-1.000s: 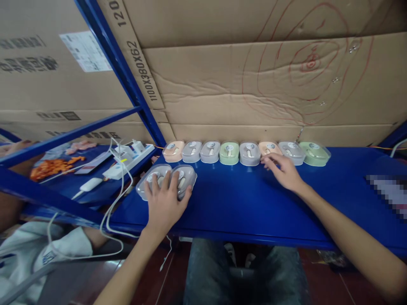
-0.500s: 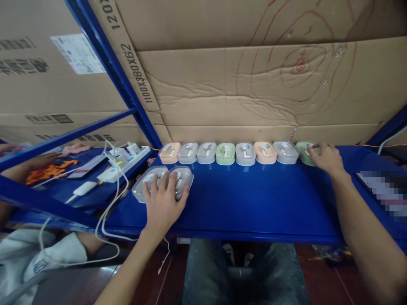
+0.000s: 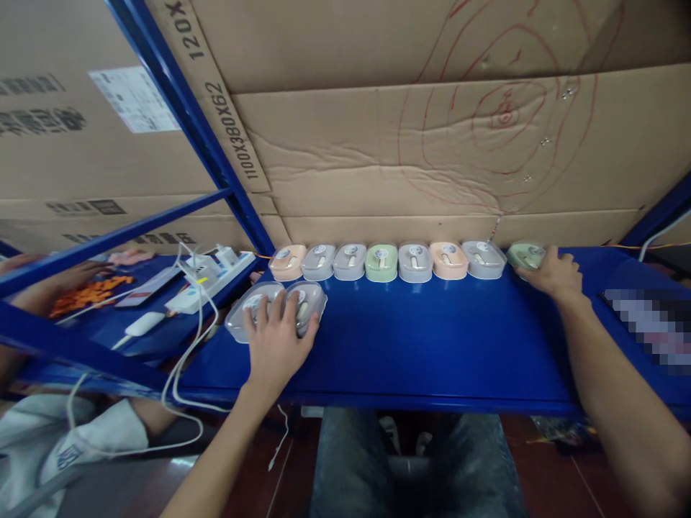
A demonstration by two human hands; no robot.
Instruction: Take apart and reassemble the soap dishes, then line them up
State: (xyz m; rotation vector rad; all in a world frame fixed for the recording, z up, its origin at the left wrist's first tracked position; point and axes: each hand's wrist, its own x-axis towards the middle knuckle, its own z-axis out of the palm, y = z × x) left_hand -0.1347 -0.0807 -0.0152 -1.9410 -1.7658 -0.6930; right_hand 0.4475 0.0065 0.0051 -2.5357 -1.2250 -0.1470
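A row of several small plastic cases in peach, grey and green (image 3: 381, 262) lines the back of the blue shelf (image 3: 421, 345). My left hand (image 3: 275, 338) lies flat, fingers spread, on two clear grey cases (image 3: 316, 298) side by side near the front left. My right hand (image 3: 553, 273) grips the green case (image 3: 522, 255) at the right end of the row, slightly apart from the grey case (image 3: 483, 259) beside it.
A cardboard wall with red scribbles (image 3: 432, 144) backs the shelf. A white power strip with plugs and cables (image 3: 208, 277) lies to the left. Beyond it, another person's hand (image 3: 75, 273) rests near orange pieces (image 3: 89, 291). A blurred item (image 3: 648, 324) sits at the right.
My right hand moved from the peach case in the middle of the row to the green case at the right end and closed on it. My left hand stayed on the two grey cases.
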